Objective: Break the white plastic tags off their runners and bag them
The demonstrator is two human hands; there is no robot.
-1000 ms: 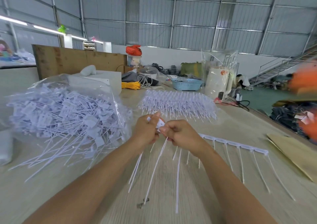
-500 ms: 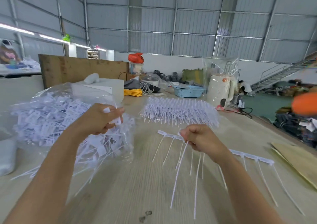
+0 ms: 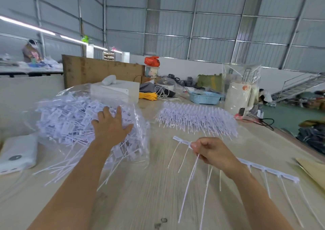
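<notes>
A clear plastic bag [image 3: 58, 113] heaped with loose white tags lies at the left of the wooden table [image 3: 133, 198]. My left hand [image 3: 110, 126] is over the bag's mouth with fingers spread and straight, holding nothing. My right hand [image 3: 212, 152] pinches a white runner strip [image 3: 182, 141] with long thin tag tails hanging from it, held just above the table. The strip runs on behind my wrist to its far end [image 3: 274, 171] at the right. A stack of uncut runners [image 3: 195, 117] lies further back.
A white flat device [image 3: 17, 154] sits at the left edge. Behind the bag stands a white box [image 3: 119, 89]; a blue basket [image 3: 204, 97], a yellow cable coil [image 3: 147, 95] and a bagged white appliance [image 3: 241, 96] stand at the back. Brown card [image 3: 311, 168] lies at the right edge.
My left hand broke off a tag, carried it left to the bag and has opened over the bag's mouth. My right hand kept its pinch on the runner strip.
</notes>
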